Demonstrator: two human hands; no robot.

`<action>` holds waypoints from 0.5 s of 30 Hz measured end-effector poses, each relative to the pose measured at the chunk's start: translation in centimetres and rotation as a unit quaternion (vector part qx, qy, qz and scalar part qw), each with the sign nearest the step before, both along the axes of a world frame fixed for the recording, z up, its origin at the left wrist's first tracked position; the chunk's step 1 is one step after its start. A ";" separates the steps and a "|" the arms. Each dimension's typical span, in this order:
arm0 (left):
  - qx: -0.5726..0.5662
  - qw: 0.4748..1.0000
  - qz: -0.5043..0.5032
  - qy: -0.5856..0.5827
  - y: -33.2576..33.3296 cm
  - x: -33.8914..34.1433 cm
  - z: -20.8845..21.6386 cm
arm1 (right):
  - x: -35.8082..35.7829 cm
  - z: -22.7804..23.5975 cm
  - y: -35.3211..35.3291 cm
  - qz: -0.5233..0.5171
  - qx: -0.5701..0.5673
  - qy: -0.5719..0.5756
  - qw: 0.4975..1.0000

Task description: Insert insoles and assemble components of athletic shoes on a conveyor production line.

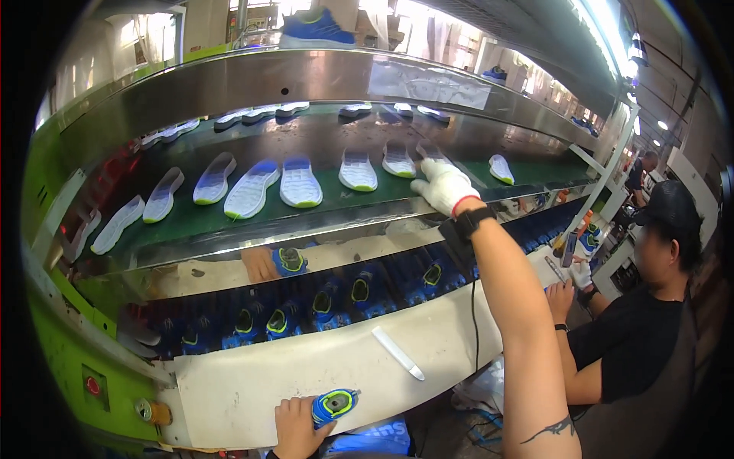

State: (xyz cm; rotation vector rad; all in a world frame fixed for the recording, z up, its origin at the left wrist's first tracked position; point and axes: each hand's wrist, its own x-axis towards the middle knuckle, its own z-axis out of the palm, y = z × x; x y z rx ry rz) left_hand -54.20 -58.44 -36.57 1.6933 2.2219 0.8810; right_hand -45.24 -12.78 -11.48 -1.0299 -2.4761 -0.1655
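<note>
Blue shoe (327, 411), one, held in left hand (298, 428); right hand (446, 188) at one sole (433, 150), grip unclear

Lettering: large pale characters on a blue item (375, 437) at the lower edge, just below the bench (260, 382); only a fragment in view. Yellow-gold can (159, 413), left of bench: printed side, too small to read. Clear sheet (430, 83) on the metal panel (229, 80): any print illegible. Blue shoe upper (332, 408): any marking likewise illegible.
</note>
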 end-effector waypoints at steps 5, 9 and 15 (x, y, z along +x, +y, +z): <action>0.004 0.998 0.057 -0.039 -2.8 1.8 1.0 | -1.6 -0.4 1.7 0.059 0.108 0.000 0.992; 0.000 0.997 -0.005 -0.077 -6.3 1.0 -0.6 | -2.0 0.3 0.4 0.057 -0.040 0.036 0.997; 0.101 0.946 -0.215 0.220 -5.5 -1.5 -0.8 | -2.5 -1.3 0.2 0.077 0.154 0.161 0.972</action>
